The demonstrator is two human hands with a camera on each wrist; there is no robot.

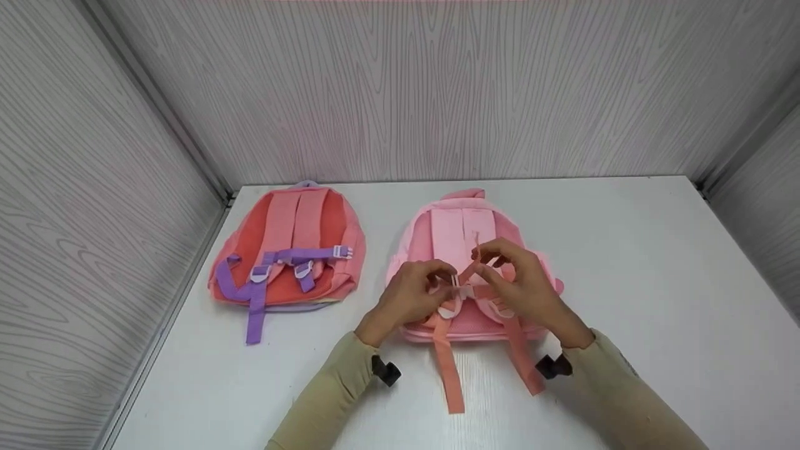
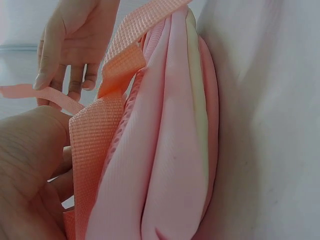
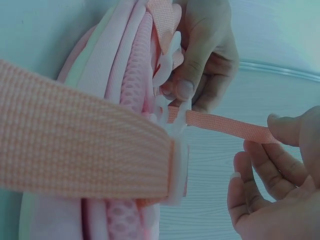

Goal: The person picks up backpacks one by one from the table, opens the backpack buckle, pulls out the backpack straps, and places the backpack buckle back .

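A pink backpack lies with its shoulder straps facing up, in the middle of the head view. My left hand pinches a white plastic buckle between thumb and fingers, low on the straps. From that buckle runs an orange webbing strap. Its free end is pinched between thumb and fingertips of my right hand, which holds it raised off the bag. Two longer orange strap tails hang from the bag's lower part onto the table. In the left wrist view, orange webbing partly covers the left fingers.
To the left lies a second backpack, coral and orange, with purple straps and a white clip. Both bags lie on a white table. Wood-grain panels rise behind and at both sides.
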